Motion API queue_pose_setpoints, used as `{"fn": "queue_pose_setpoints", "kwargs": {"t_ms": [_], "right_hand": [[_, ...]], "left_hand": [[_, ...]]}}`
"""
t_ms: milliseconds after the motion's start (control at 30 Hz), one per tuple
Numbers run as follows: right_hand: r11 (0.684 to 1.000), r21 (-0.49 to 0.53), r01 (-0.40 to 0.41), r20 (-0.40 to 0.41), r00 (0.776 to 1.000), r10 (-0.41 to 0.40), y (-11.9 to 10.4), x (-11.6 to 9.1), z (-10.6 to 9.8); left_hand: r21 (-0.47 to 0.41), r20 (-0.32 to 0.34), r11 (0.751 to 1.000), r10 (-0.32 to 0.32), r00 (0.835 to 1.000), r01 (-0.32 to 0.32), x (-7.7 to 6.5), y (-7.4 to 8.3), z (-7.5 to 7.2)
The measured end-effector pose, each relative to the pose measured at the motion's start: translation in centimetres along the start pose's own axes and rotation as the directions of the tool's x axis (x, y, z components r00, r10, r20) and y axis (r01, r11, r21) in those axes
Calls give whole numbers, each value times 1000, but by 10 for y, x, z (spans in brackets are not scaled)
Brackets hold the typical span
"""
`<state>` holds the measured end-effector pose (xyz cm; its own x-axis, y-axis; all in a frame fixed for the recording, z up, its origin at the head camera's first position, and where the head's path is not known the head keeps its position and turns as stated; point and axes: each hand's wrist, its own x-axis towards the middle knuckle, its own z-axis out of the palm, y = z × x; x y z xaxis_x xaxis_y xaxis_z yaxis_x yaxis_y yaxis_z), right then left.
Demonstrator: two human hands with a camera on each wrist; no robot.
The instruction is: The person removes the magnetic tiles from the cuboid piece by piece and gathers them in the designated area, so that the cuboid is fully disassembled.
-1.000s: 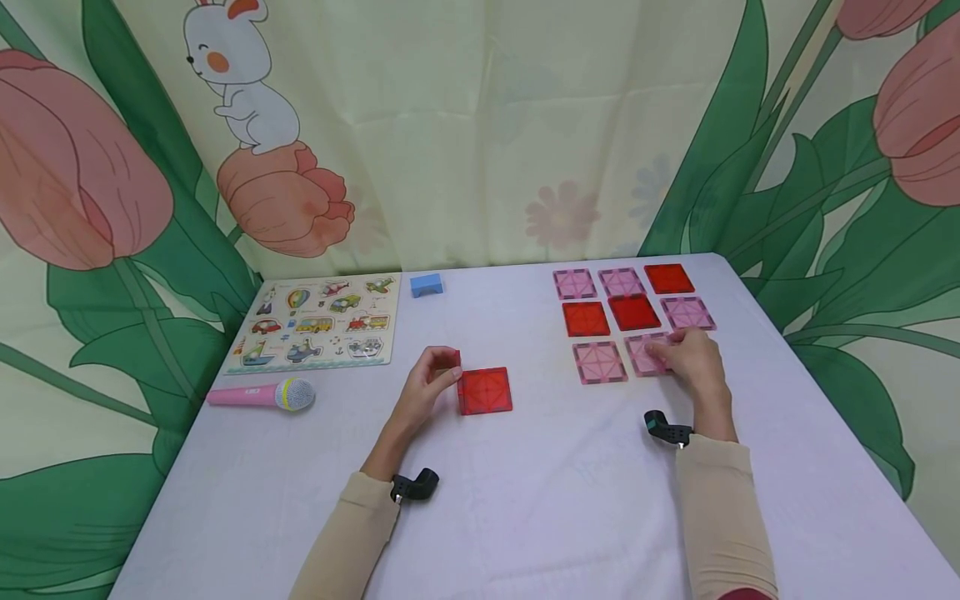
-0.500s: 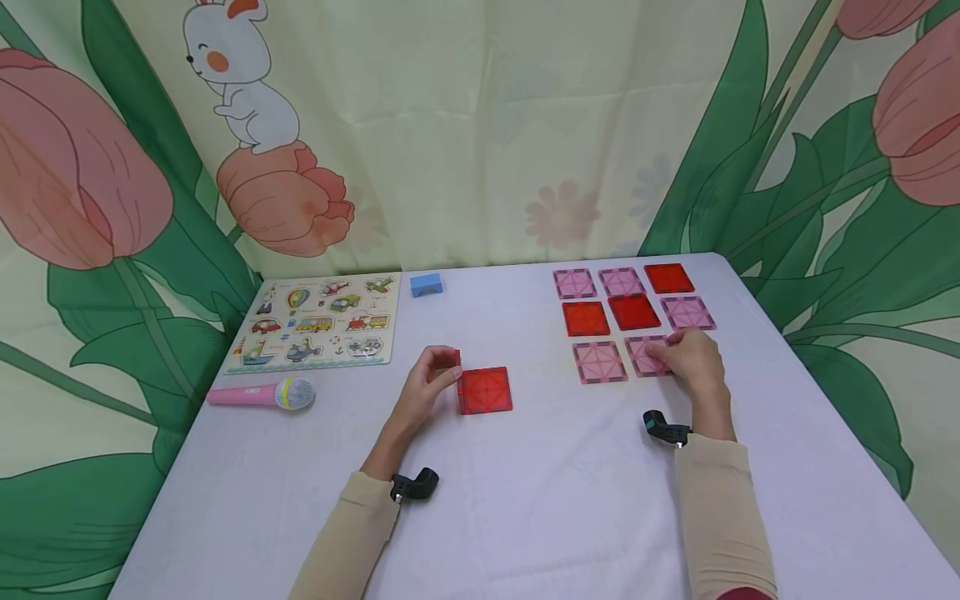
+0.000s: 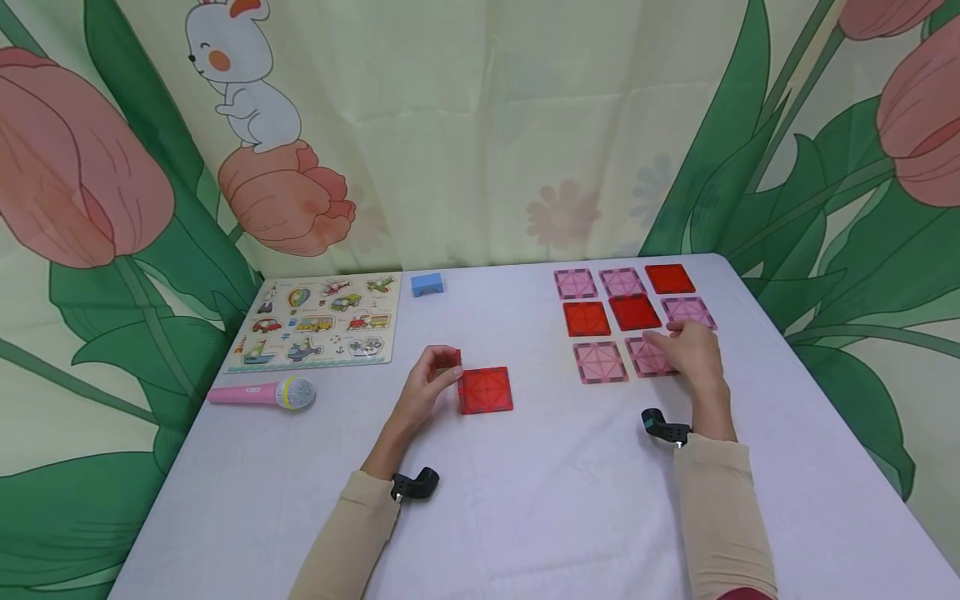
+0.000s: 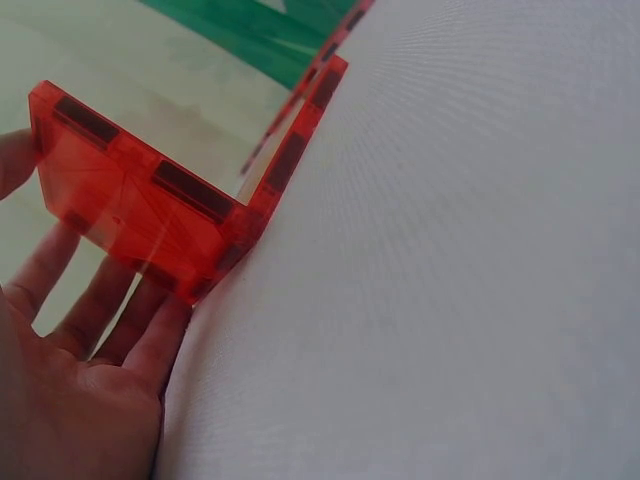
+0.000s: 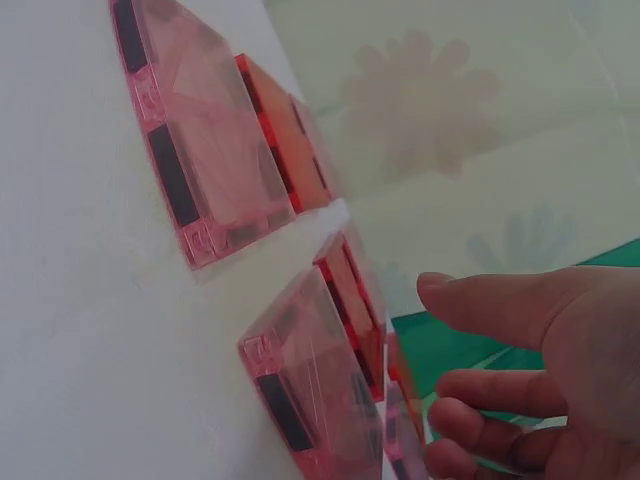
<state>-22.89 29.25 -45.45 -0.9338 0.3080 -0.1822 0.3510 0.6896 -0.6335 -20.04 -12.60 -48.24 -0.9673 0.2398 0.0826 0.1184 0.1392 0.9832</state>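
My left hand (image 3: 424, 393) pinches a red magnetic tile (image 4: 130, 195) that stands on edge, thumb at one side and fingers along another. It meets a second red magnetic tile (image 3: 486, 390) lying flat on the table, and together they form a corner. Over on the right, my right hand (image 3: 697, 358) is above the near row of laid-out tiles, nearest to a pink magnetic tile (image 3: 647, 357). Its thumb (image 5: 480, 298) and loosely bent fingers are apart with nothing between them in the right wrist view.
Several red and pink tiles lie in rows at the right, among them a dark red tile (image 3: 634, 312) and a pink tile (image 3: 600, 362). At left are a vehicle puzzle board (image 3: 315, 323), a pink toy microphone (image 3: 258, 394) and a blue block (image 3: 427, 285). A printed curtain (image 3: 465, 167) hangs behind.
My right hand's thumb and fingertips have lifted slightly off the pink tile and spread apart. The left hand and the standing red tile have kept their place.
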Motion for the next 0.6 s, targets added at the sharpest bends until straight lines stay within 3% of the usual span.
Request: {"fn": "queue_pose_setpoints", "kwargs": {"t_ms": [367, 600], "right_hand": [[996, 2, 84, -48, 995, -84, -19, -3, 9], [990, 48, 135, 18, 991, -136, -38, -11, 14]], "left_hand": [[5, 4, 1000, 5, 1000, -5, 1, -2, 0], [10, 4, 1000, 4, 1000, -4, 0, -2, 0]]}}
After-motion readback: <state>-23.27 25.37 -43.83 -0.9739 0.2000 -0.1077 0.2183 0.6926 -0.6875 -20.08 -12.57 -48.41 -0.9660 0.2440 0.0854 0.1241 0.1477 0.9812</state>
